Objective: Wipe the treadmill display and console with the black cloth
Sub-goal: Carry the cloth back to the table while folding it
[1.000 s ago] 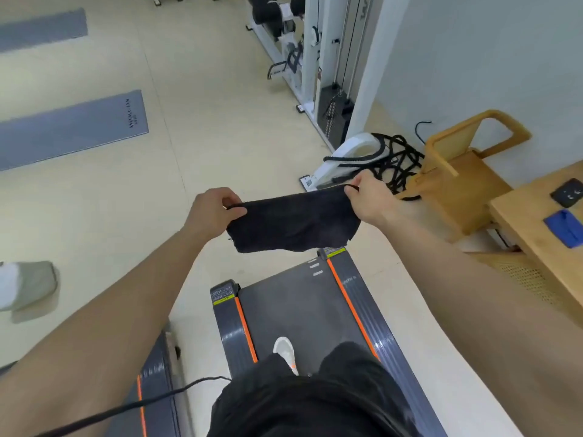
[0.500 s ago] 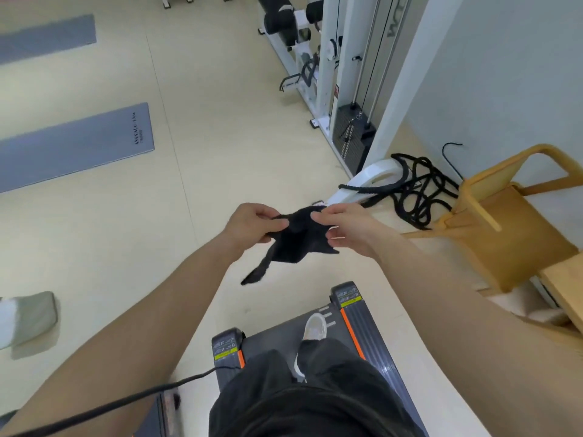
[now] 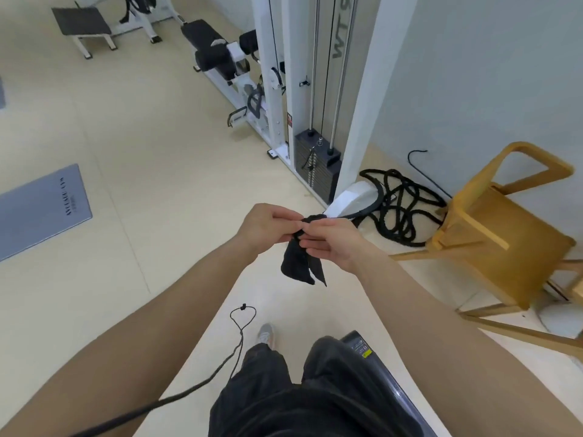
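The black cloth hangs bunched and folded in front of me at chest height. My left hand pinches its top from the left and my right hand grips it from the right, fingers touching. Only a rear corner of the dark treadmill deck shows at the lower right beside my leg. The treadmill's display and console are out of view.
A white cable weight machine stands ahead, with a coiled black rope at its foot. A wooden chair stands at the right. A grey mat lies on the floor at the left. A thin black cord dangles below me.
The cloth was held stretched wide between both hands; now the hands have come together and it is folded into a bunch. My view has moved forward off the treadmill belt.
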